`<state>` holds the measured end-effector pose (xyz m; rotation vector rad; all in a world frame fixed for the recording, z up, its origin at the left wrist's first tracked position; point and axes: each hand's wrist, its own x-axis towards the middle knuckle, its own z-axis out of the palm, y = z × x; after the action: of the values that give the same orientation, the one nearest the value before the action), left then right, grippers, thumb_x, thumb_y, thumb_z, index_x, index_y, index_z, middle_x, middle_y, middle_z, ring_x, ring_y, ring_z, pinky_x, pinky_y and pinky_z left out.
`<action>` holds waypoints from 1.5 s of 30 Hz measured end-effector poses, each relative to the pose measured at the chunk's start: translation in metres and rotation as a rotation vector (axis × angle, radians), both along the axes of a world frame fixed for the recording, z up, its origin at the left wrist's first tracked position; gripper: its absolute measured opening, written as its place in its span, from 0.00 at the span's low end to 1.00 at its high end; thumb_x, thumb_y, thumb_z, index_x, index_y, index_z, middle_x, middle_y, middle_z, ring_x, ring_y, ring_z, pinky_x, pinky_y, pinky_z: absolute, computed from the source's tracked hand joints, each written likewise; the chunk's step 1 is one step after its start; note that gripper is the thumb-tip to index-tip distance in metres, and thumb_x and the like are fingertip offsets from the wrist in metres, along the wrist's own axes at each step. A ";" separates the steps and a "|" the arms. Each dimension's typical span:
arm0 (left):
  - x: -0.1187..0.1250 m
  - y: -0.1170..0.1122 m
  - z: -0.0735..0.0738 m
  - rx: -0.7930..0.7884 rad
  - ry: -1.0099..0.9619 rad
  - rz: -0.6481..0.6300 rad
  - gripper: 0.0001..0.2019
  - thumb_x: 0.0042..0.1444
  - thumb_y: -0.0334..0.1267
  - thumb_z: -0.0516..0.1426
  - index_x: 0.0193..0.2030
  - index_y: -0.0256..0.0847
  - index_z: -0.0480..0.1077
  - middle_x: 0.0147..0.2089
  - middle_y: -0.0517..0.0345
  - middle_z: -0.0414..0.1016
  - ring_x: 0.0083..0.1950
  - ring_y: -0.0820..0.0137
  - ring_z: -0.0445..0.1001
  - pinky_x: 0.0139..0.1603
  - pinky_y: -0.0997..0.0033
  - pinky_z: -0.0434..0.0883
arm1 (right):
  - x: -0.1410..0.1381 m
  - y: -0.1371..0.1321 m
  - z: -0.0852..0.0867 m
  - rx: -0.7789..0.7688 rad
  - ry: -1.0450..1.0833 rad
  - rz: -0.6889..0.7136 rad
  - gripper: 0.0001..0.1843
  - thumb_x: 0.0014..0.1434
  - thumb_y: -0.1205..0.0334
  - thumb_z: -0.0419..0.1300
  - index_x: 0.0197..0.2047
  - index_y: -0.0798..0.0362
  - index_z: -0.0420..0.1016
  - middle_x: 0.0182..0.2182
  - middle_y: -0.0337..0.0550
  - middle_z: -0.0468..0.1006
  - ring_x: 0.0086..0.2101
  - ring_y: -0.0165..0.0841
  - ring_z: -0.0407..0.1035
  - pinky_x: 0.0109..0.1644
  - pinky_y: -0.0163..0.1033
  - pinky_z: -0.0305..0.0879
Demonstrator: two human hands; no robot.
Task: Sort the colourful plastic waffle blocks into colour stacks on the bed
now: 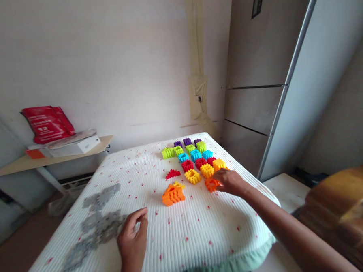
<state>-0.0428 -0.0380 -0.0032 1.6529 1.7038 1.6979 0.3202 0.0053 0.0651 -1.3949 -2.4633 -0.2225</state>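
- Head view: right hand (231,181) curls its fingers over orange toothed plastic block (211,184) on white quilted cloth (189,229); grip unclear.
- Left hand (132,236) half-open, empty, beside grey plastic pieces (99,225).
- Risk: knuckles nudging adjacent yellow toothed block (207,170) askew.

You get soft, even light, brightest on the wall (119,54), with the left edge dimmer. Shadows are faint: only a slight one under your right hand (231,182). No glare. The wide lens bows the fridge (258,87) edges badly. The wooden object (340,200) at lower right is blurred.
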 end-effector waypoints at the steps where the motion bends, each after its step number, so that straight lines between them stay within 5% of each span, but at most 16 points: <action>1: 0.000 0.000 0.000 -0.003 0.009 -0.007 0.12 0.49 0.45 0.57 0.36 0.42 0.74 0.36 0.55 0.79 0.38 0.64 0.76 0.45 0.64 0.72 | -0.001 0.000 0.002 -0.011 -0.020 -0.005 0.07 0.50 0.66 0.63 0.36 0.48 0.76 0.37 0.43 0.79 0.38 0.36 0.72 0.39 0.37 0.67; 8: 0.001 0.000 0.000 -0.013 0.017 -0.019 0.12 0.48 0.44 0.56 0.35 0.41 0.74 0.35 0.55 0.79 0.37 0.64 0.76 0.44 0.64 0.72 | -0.011 -0.005 0.015 -0.059 0.068 -0.013 0.08 0.52 0.59 0.61 0.38 0.46 0.76 0.32 0.43 0.79 0.34 0.35 0.72 0.37 0.36 0.66; 13: 0.003 0.001 0.003 -0.007 0.011 -0.052 0.10 0.48 0.43 0.56 0.34 0.41 0.74 0.34 0.55 0.78 0.36 0.65 0.75 0.43 0.65 0.72 | -0.020 -0.005 0.020 -0.065 -0.058 -0.093 0.05 0.53 0.62 0.61 0.35 0.47 0.77 0.29 0.44 0.78 0.29 0.34 0.71 0.30 0.35 0.63; 20: 0.009 -0.003 0.010 0.024 0.029 -0.070 0.08 0.51 0.37 0.54 0.33 0.40 0.74 0.33 0.54 0.78 0.36 0.67 0.75 0.40 0.68 0.72 | -0.020 -0.001 -0.003 -0.003 -0.180 -0.095 0.10 0.49 0.74 0.56 0.32 0.52 0.76 0.33 0.47 0.78 0.35 0.38 0.72 0.30 0.35 0.63; 28: -0.011 -0.009 0.013 0.092 0.267 -0.003 0.11 0.53 0.31 0.51 0.36 0.41 0.74 0.37 0.53 0.77 0.40 0.67 0.75 0.43 0.67 0.72 | -0.045 -0.015 -0.007 0.176 0.053 0.234 0.11 0.61 0.63 0.51 0.33 0.50 0.74 0.30 0.46 0.76 0.30 0.33 0.68 0.30 0.37 0.61; 32: -0.064 -0.019 0.023 -0.115 0.539 0.188 0.16 0.51 0.37 0.55 0.47 0.42 0.73 0.49 0.49 0.74 0.53 0.60 0.69 0.57 0.57 0.64 | -0.078 -0.033 -0.004 0.123 0.029 0.404 0.17 0.65 0.65 0.45 0.31 0.53 0.71 0.27 0.44 0.73 0.28 0.31 0.66 0.31 0.37 0.57; 35: -0.110 -0.029 0.025 -0.454 0.673 0.357 0.34 0.46 0.46 0.60 0.61 0.44 0.62 0.66 0.45 0.57 0.65 0.50 0.55 0.62 0.49 0.55 | -0.098 -0.041 -0.011 0.080 0.021 0.469 0.18 0.66 0.66 0.43 0.28 0.54 0.68 0.25 0.42 0.71 0.27 0.30 0.63 0.30 0.37 0.54; 38: -0.142 -0.033 0.021 -0.721 0.703 0.302 0.45 0.43 0.52 0.60 0.68 0.45 0.50 0.71 0.44 0.44 0.69 0.47 0.46 0.63 0.45 0.51 | -0.113 -0.045 -0.022 0.028 0.010 0.537 0.18 0.66 0.67 0.43 0.27 0.54 0.66 0.25 0.41 0.70 0.27 0.30 0.61 0.31 0.38 0.52; 45: -0.129 -0.003 0.012 -0.768 0.754 0.149 0.44 0.46 0.55 0.57 0.69 0.47 0.46 0.72 0.46 0.41 0.70 0.50 0.43 0.65 0.45 0.44 | -0.149 -0.046 -0.039 -0.010 0.003 0.653 0.16 0.65 0.67 0.46 0.26 0.53 0.64 0.25 0.40 0.70 0.26 0.30 0.60 0.30 0.38 0.49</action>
<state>-0.1722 -0.0414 0.0089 1.8477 2.3964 0.2703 0.1708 -0.0404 0.0264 -0.5289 -2.7571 -0.0571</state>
